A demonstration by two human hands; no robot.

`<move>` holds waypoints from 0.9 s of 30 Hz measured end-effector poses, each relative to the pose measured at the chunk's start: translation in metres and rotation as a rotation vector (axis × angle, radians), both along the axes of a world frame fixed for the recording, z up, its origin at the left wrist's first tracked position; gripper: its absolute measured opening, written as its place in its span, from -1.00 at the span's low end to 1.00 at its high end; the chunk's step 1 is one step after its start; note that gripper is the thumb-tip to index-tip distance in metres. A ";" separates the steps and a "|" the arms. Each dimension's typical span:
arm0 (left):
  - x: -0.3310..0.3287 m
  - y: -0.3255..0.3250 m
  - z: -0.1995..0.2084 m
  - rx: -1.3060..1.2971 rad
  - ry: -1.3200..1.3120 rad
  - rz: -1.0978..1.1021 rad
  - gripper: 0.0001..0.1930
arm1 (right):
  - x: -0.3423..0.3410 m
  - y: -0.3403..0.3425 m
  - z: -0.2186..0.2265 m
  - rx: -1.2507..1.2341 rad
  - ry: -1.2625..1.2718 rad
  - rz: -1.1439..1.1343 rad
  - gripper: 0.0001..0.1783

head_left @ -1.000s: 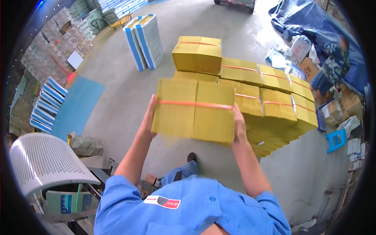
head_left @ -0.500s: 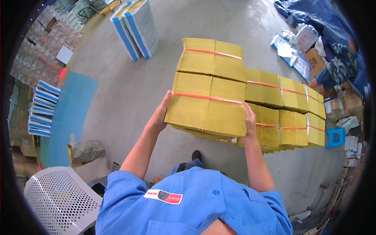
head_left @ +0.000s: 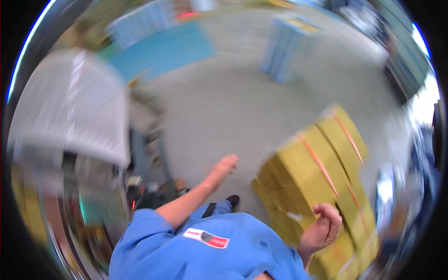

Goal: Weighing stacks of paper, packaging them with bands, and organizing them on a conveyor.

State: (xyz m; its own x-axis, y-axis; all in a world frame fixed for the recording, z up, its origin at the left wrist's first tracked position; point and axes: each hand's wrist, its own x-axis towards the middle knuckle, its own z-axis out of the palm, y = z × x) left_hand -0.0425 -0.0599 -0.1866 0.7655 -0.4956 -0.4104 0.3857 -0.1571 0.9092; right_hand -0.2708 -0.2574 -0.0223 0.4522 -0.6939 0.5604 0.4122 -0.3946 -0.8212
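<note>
Bundles of yellow paper (head_left: 308, 163), tied with orange-red strapping, stand in a tall stack at my right. My right hand (head_left: 322, 226) is raised over the near side of that stack, its fingers loosely bent and nothing seen in them. Whether it touches the paper I cannot tell. Out in front of my body, left of the stack and apart from it, is my left hand (head_left: 225, 169). Motion smears its fingers, and no object shows in it.
At the left stands a perforated light-grey chair (head_left: 70, 107), with blurred equipment (head_left: 154, 186) beside it. Blue-and-white packs (head_left: 287, 46) stand upright on the floor ahead. More striped packs (head_left: 142, 23) line a blue floor patch (head_left: 163, 51) at far left.
Both hands have come off the yellow paper bundle they were gripping. The view has swung left, so the stack now appears lower right and the chair appears higher and larger.
</note>
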 end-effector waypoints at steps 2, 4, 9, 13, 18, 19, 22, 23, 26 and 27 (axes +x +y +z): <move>-0.039 0.024 -0.006 0.101 -0.017 0.027 -0.46 | 0.013 0.008 -0.015 0.282 0.175 0.198 -0.72; -0.080 0.071 -0.010 0.168 -0.066 0.104 -0.46 | 0.029 0.020 -0.043 0.383 0.303 0.466 -0.72; -0.239 0.182 -0.016 0.272 0.214 0.712 -0.49 | 0.054 0.093 -0.071 0.316 0.529 1.094 -0.79; -0.311 0.234 -0.005 0.212 0.117 0.928 -0.51 | 0.059 0.172 -0.125 0.252 0.754 1.347 -0.78; -0.390 0.290 -0.014 0.164 0.282 1.090 -0.55 | 0.092 0.296 -0.273 0.047 1.140 1.597 -0.67; -0.408 0.303 -0.018 0.185 0.286 1.144 -0.54 | 0.099 0.330 -0.281 0.109 1.197 1.561 -0.68; -0.477 0.357 -0.024 0.305 0.396 1.255 -0.56 | 0.118 0.425 -0.356 0.174 1.340 1.515 -0.62; -0.507 0.377 -0.026 0.335 0.448 1.281 -0.55 | 0.119 0.462 -0.370 0.576 1.420 1.312 -0.47; -0.541 0.444 -0.059 0.427 0.549 1.221 -0.55 | 0.151 0.496 -0.451 0.436 1.455 1.168 -0.40; -0.551 0.456 -0.062 0.425 0.577 1.200 -0.55 | 0.148 0.510 -0.460 0.443 1.481 1.141 -0.40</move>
State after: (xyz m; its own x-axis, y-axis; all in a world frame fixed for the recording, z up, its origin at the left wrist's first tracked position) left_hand -0.5936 0.3957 -0.2488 0.3022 0.5742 -0.7609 0.7785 0.3120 0.5446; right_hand -0.1224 0.2521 -0.4823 0.6073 0.2677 -0.7480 -0.7317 -0.1784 -0.6579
